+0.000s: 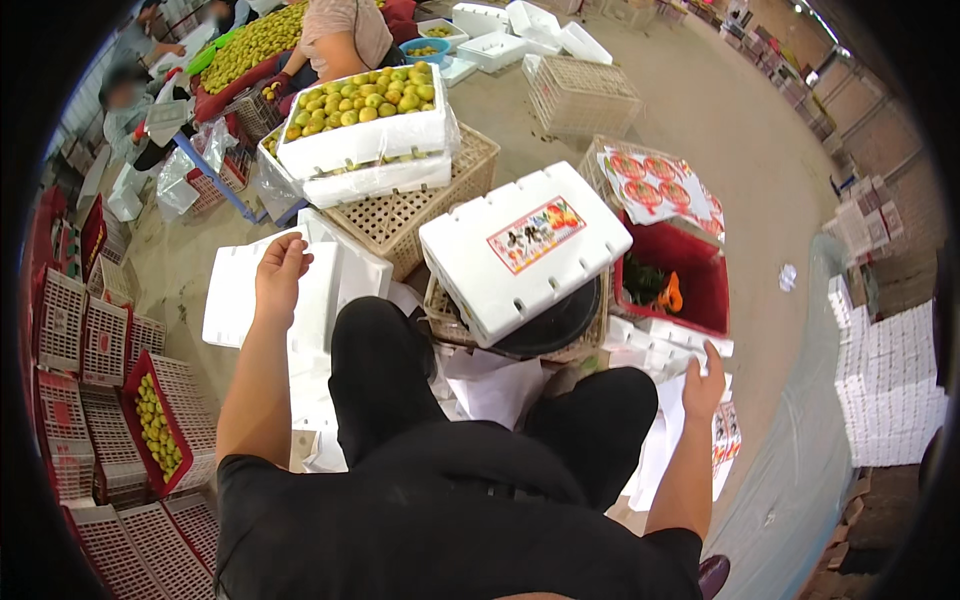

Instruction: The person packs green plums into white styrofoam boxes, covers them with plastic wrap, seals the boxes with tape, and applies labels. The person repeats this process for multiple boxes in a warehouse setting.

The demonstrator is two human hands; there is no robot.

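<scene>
My left hand (283, 274) is raised over white foam lids (234, 289) beside my left knee. Its fingers are curled together, with nothing visible in them. On the right, my right hand (703, 386) is beside white foam pieces (660, 346) and white sheets (670, 412). Its thumb and forefinger are a little apart; whether they grip a piece is unclear. Before my knees, a lidded white foam box (457, 244) sits tilted over a black round basin (559, 326). A printed label (536, 234) is on its lid.
Foam boxes of yellow-green fruit (367, 101) stand on a plastic crate (405, 217). A red crate (709, 281) holds something orange, near printed label sheets (652, 184). Crates (105, 382) line the left. Co-workers (349, 37) sit near a fruit heap (251, 49).
</scene>
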